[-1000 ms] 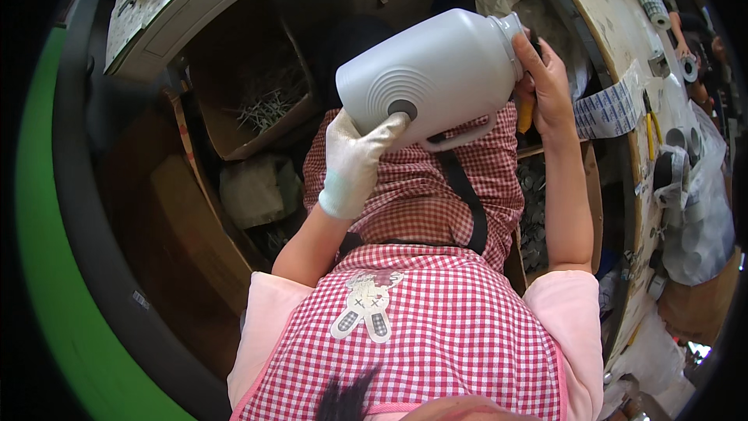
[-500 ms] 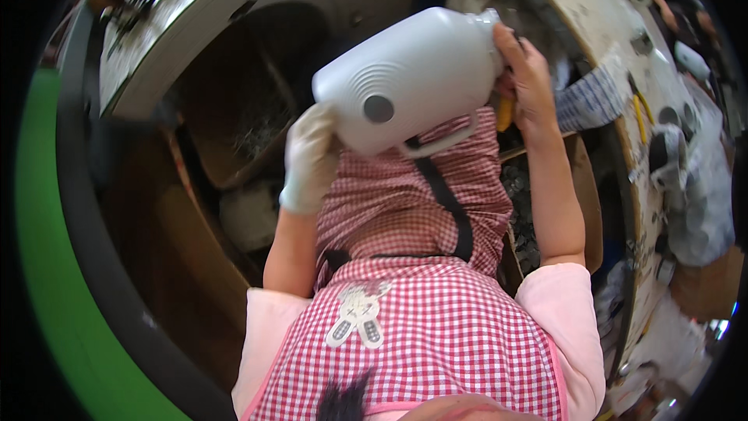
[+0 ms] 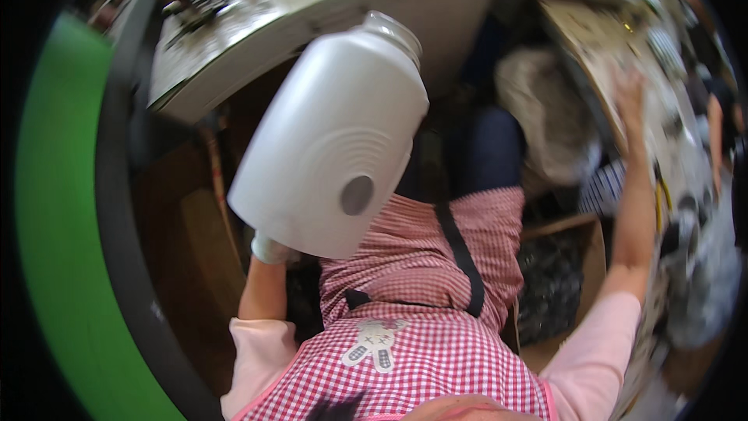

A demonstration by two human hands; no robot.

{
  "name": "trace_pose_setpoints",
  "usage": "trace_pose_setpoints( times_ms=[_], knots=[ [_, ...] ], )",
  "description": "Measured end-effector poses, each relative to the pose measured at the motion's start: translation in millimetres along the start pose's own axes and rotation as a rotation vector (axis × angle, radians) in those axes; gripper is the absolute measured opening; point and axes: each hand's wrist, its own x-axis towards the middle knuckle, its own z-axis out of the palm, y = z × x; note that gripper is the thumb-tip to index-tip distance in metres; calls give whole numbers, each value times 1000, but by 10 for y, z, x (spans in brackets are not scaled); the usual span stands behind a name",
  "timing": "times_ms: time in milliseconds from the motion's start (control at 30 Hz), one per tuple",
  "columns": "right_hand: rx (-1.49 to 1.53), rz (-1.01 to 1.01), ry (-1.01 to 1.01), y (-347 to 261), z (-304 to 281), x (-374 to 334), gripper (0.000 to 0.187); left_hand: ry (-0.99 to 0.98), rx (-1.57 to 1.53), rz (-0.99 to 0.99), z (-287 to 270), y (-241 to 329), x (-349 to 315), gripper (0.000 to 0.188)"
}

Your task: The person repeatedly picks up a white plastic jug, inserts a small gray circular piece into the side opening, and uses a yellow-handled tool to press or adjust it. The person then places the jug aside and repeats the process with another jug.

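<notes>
Supporting from behind, with mostly hidden gloved left hand (image 3: 269,248) (cannot tell how far closed), grey wide-necked plastic bottle (image 3: 323,136) before gingham apron (image 3: 444,351); so leaving bare right hand (image 3: 628,95), blurred, seemingly open and empty, free beside workbench (image 3: 580,25).

Right arm (image 3: 639,210) outstretched, fingers (image 3: 626,78) blurred; left forearm (image 3: 263,292) forward, hand hidden.

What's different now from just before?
The right hand let go of the big grey jug and moved right, to the bench; it's blurry there. The jug swung left, its neck now pointing mostly away from the person. The gloved left hand, mostly hidden behind it, seems to be holding it. The bunny patch is still on the apron.
</notes>
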Motion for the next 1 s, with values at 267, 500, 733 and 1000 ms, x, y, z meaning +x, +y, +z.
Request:
trace_pose_setpoints(
  times_ms=[267,500,733,1000],
  knots=[
    [163,296,-252,302,713,-282,62,684,1584,721,-2046,1397,1282,45],
    [921,-33,-12,-2146,-1658,-105,26,528,1629,483,-3542,1998,4495,37],
    [989,-125,-141,-2875,-1836,-472,17,497,2035,502,-3839,1368,5110,27],
    [928,-122,-97,-2907,-1786,-494,13,242,1089,296,-2398,1876,3846,37]
  ],
)
